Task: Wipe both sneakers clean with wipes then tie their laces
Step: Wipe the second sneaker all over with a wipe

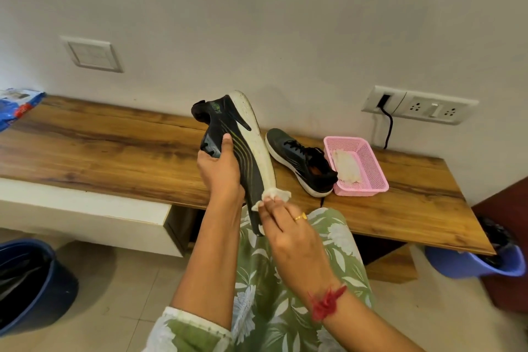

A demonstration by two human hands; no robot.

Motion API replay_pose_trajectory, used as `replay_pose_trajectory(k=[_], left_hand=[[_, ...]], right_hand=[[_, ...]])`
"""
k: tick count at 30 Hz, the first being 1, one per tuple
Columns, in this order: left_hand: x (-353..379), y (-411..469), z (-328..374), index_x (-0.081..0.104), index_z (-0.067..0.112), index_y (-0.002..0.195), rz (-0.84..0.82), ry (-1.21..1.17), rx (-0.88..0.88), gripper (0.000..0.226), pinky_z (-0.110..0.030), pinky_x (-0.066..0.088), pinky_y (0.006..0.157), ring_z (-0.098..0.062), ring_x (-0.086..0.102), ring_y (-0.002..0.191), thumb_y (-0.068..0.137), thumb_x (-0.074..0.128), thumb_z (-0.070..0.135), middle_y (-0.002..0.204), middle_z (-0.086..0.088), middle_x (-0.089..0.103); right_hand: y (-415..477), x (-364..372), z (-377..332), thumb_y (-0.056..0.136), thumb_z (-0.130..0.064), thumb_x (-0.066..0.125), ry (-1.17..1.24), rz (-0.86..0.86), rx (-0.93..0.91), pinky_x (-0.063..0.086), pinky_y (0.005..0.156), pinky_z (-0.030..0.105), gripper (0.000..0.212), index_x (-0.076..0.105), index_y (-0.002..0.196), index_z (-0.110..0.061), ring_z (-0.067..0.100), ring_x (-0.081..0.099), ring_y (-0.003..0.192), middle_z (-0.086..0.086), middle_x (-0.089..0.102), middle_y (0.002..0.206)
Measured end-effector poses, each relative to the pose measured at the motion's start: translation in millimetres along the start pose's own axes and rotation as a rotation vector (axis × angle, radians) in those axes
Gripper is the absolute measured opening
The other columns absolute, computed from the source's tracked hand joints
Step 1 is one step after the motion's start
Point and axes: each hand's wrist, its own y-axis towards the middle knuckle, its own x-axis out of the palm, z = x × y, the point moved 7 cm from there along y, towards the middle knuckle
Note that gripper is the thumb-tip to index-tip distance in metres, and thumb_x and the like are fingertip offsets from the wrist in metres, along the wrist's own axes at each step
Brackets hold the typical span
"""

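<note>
The bench [114,151] has a long bare stretch of wood on the left, running out to a blue pack [17,107] at its far corner. The right half is the crowded one. The front edge passes just behind my hands, and the right end overhangs a purple bucket [503,263] on the floor. A dark blue bucket [31,280] stands low on the left.

My left hand [220,171] comes up from below with the forearm steep. It holds the sneaker [248,151] off the wood, heel high and toe low, with the white sole turned right. Its grip is clenched around the dark upper, thumb laid across the side.

My right hand [288,234] reaches in from the right (ring on one finger, red thread at the wrist). Its fingertips pinch a bunched wipe [275,196] against the sole edge near the toe end.

The other sneaker [300,163] lies on the bench just right of the held one, toe toward the wall and heel near the front edge. It touches, or all but touches, a pink basket [371,180] that holds pale wipes [347,166]. Behind the basket a black cable [389,126] hangs from a wall socket.
</note>
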Motion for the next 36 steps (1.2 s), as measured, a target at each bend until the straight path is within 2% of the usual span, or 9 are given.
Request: replay_pose_trajectory(k=[5,12,15,20,24,29,31,33,36], left_hand=[[3.4,-2.0,-3.0,0.044,0.014,0.107,-0.036,-0.094,-0.113,0.026,-0.041,0.053,0.089,-0.024,0.061,0.105,0.092,0.064,0.024,0.096,-0.001,0.058],[7.3,2.3,8.1,0.043,0.018,0.11,-0.04,-0.188,-0.086,0.031,-0.049,0.049,0.097,-0.025,0.06,0.11,0.091,0.065,0.027,0.118,-0.008,0.06],[15.1,5.0,21.6,0.048,0.019,0.114,-0.132,-0.141,0.022,0.03,-0.037,0.054,0.09,-0.018,0.062,0.104,0.091,0.065,0.026,0.109,-0.001,0.063],[30.1,11.2,35.5,0.059,0.02,0.11,-0.465,0.052,0.238,0.032,-0.027,0.055,0.08,-0.013,0.067,0.096,0.081,0.073,0.019,0.105,-0.001,0.069],[44.8,2.7,45.2,0.063,0.012,0.1,-0.868,0.244,0.341,0.044,-0.024,0.054,0.073,-0.012,0.069,0.085,0.062,0.084,0.02,0.091,0.003,0.073],[59.1,-27.0,53.4,0.072,0.032,0.078,-1.304,0.449,0.359,0.036,-0.018,0.05,0.067,-0.004,0.065,0.074,0.047,0.09,0.034,0.076,0.01,0.07],[66.9,-37.4,56.9,0.071,0.036,0.072,-1.393,0.496,0.355,0.033,-0.014,0.048,0.064,0.0,0.062,0.069,0.045,0.09,0.04,0.07,0.012,0.068],[76.1,-41.1,61.6,0.07,0.034,0.068,-1.438,0.498,0.354,0.034,-0.014,0.047,0.062,0.001,0.06,0.066,0.043,0.091,0.042,0.066,0.013,0.065],[85.3,-40.4,66.0,0.071,0.032,0.068,-1.472,0.436,0.337,0.037,-0.015,0.049,0.063,-0.001,0.062,0.067,0.041,0.092,0.048,0.067,0.013,0.066]], right_hand=[[-17.0,6.3,-1.8,0.085,0.001,0.046,0.018,0.055,-0.014,0.056,0.083,0.028,0.033,0.07,0.107,-0.001,0.022,0.06,0.101,0.01,0.069,0.106],[-33.9,26.1,12.4,0.076,-0.005,0.06,0.125,-0.122,-0.005,0.055,0.061,0.02,0.026,0.071,0.099,-0.008,0.014,0.055,0.089,0.003,0.066,0.097],[-30.3,4.8,26.3,0.079,-0.008,0.047,0.387,-0.069,0.071,0.051,0.076,0.018,0.034,0.068,0.106,-0.014,0.011,0.059,0.095,-0.003,0.062,0.103],[27.0,-73.5,80.9,0.089,-0.013,0.051,0.867,0.249,0.347,0.046,0.071,0.011,0.017,0.061,0.1,-0.022,0.0,0.057,0.085,-0.013,0.062,0.096],[88.0,-86.8,143.6,0.096,-0.009,0.047,1.26,0.338,0.519,0.05,0.068,0.027,0.014,0.057,0.091,-0.018,0.008,0.057,0.078,-0.011,0.06,0.08],[152.8,-77.1,163.5,0.092,-0.013,0.046,1.444,0.156,0.513,0.044,0.088,0.062,0.021,0.063,0.085,-0.024,0.024,0.062,0.081,-0.002,0.062,0.079],[160.5,-62.8,146.2,0.094,-0.008,0.047,1.464,-0.004,0.495,0.054,0.079,0.05,0.008,0.054,0.095,-0.013,0.026,0.065,0.075,0.002,0.064,0.081],[156.4,-47.1,132.0,0.094,-0.01,0.049,1.286,-0.167,0.509,0.053,0.071,0.02,0.016,0.053,0.109,-0.005,0.021,0.063,0.073,0.009,0.06,0.096],[147.6,-35.1,136.2,0.095,-0.011,0.053,1.127,-0.167,0.594,0.04,0.073,-0.001,0.038,0.046,0.131,-0.001,0.019,0.058,0.103,0.009,0.054,0.118]])
